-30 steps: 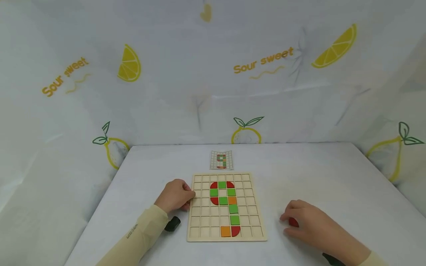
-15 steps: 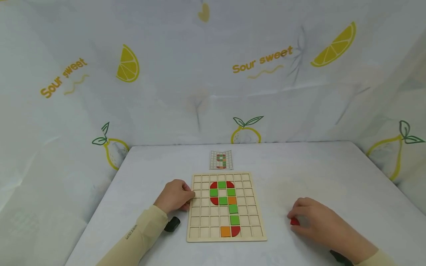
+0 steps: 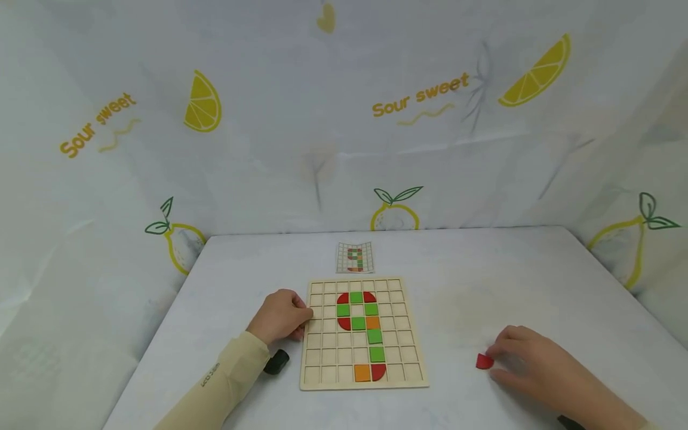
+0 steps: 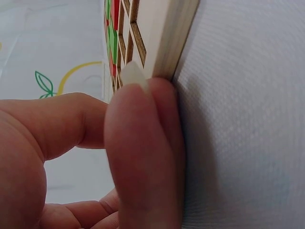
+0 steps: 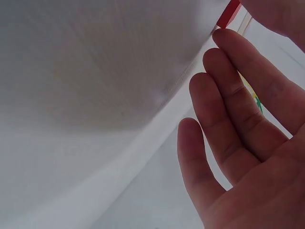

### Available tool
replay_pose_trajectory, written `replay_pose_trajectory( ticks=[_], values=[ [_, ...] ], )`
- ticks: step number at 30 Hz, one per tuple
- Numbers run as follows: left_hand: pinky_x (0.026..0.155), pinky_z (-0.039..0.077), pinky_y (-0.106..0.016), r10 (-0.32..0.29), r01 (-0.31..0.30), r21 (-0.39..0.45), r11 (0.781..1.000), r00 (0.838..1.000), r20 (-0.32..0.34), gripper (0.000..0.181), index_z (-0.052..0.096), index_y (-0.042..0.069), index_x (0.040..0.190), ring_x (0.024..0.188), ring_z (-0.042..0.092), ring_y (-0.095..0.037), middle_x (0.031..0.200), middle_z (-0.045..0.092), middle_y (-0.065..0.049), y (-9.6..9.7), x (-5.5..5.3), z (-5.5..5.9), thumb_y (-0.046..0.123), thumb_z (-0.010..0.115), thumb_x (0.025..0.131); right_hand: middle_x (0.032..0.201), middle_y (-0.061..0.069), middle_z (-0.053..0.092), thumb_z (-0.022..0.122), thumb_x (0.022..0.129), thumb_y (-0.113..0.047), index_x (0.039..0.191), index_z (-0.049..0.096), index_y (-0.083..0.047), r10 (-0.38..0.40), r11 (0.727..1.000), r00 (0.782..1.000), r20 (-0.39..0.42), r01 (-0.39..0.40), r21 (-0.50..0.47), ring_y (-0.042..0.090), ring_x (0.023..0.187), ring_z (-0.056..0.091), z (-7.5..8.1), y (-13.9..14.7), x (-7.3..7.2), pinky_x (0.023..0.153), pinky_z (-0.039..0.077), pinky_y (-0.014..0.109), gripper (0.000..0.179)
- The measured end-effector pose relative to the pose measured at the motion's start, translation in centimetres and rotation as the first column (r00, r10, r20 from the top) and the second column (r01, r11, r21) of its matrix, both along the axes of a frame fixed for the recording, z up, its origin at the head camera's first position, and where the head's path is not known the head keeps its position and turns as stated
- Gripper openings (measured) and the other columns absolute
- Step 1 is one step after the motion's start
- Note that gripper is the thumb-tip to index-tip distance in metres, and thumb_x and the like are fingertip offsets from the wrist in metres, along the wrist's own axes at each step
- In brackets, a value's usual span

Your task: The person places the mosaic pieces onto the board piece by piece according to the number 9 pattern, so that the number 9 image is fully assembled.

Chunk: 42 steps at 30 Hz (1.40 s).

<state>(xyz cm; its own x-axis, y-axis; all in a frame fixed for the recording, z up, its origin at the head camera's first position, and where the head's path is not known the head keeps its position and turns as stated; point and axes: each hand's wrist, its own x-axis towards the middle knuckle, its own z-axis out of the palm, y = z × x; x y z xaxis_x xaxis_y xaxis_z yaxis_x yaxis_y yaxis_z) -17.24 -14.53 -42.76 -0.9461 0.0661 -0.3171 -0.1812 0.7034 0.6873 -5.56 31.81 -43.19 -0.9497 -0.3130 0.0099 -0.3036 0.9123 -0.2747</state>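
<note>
My left hand (image 3: 278, 316) pinches the left edge of a pale wooden grid board (image 3: 328, 358). Its thumb lies on that edge in the left wrist view, with a finger beside it close to the cloth. Inlaid in the board, green and orange squares and red quarter-circle tiles form a 9-like figure. Right of the board, my right hand (image 3: 532, 367) holds a loose red quarter-circle tile (image 3: 484, 361) at the tips of thumb and index finger, low over the table. In the right wrist view the other fingers (image 5: 207, 95) extend loosely, and part of the tile (image 5: 228, 13) shows.
Behind the board lies a small printed card (image 3: 355, 258) bearing the same coloured figure. White cloth covers the table (image 3: 457, 269), which meets a lemon-print backdrop (image 3: 301, 149) at its far edge. A black object (image 3: 276, 362) sits by the left wrist.
My right hand has moved right, away from the board, and the red tile has shifted right with it, showing more beyond the fingertips. The left hand stays at the board's edge.
</note>
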Motion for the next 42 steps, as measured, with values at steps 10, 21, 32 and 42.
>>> replay_pose_trajectory(
  ticks=[10, 21, 32, 42],
  values=[
    [0.058, 0.052, -0.026, 0.007, -0.007, -0.008, 1.0, 1.0, 0.007, 0.013, 0.067, 0.009, 0.089, 0.056, 0.069, -0.014, 0.068, 0.072, -0.005, -0.1, 0.0, -0.2, 0.019, 0.074, 0.095, 0.093, -0.022, 0.058, 0.096, 0.08, -0.027, 0.098, 0.081, -0.034, 0.012, 1.0, 1.0, 0.025, -0.011, -0.026, -0.007, 0.085, 0.05, -0.2, -1.5, -1.7, 0.076, 0.057, 0.022, 0.025],
    [0.057, 0.053, -0.026, 0.001, -0.001, 0.002, 1.0, 1.0, 0.0, 0.014, 0.067, 0.008, 0.089, 0.055, 0.069, -0.014, 0.07, 0.072, -0.005, 0.1, -0.1, 0.1, 0.019, 0.074, 0.096, 0.093, -0.025, 0.058, 0.099, 0.072, -0.019, 0.093, 0.079, -0.032, 0.124, 0.985, 0.973, -0.194, -0.145, -0.096, -0.007, 0.083, 0.051, -1.2, 0.3, -1.0, 0.07, 0.051, 0.02, 0.032],
    [0.057, 0.053, -0.026, 0.005, -0.005, 0.0, 1.0, 1.0, 0.0, 0.015, 0.067, 0.008, 0.088, 0.055, 0.069, -0.014, 0.07, 0.071, -0.005, -0.1, 0.1, 0.2, 0.019, 0.074, 0.095, 0.093, -0.026, 0.058, 0.094, 0.082, -0.027, 0.094, 0.077, -0.038, 0.084, 0.992, 0.995, -0.063, -0.089, -0.092, -0.007, 0.085, 0.052, 0.3, -2.6, -2.3, 0.075, 0.056, 0.024, 0.024],
    [0.058, 0.052, -0.025, -0.007, 0.007, 0.007, 1.0, 1.0, 0.006, 0.013, 0.068, 0.008, 0.089, 0.055, 0.07, -0.014, 0.069, 0.072, -0.005, -0.1, -0.2, 0.2, 0.018, 0.073, 0.096, 0.091, -0.022, 0.059, 0.093, 0.083, -0.037, 0.093, 0.079, -0.038, 0.097, 0.993, 0.994, 0.044, -0.094, -0.074, -0.001, 0.088, 0.053, 2.1, -9.4, -4.7, 0.08, 0.056, 0.024, 0.017]
  ],
)
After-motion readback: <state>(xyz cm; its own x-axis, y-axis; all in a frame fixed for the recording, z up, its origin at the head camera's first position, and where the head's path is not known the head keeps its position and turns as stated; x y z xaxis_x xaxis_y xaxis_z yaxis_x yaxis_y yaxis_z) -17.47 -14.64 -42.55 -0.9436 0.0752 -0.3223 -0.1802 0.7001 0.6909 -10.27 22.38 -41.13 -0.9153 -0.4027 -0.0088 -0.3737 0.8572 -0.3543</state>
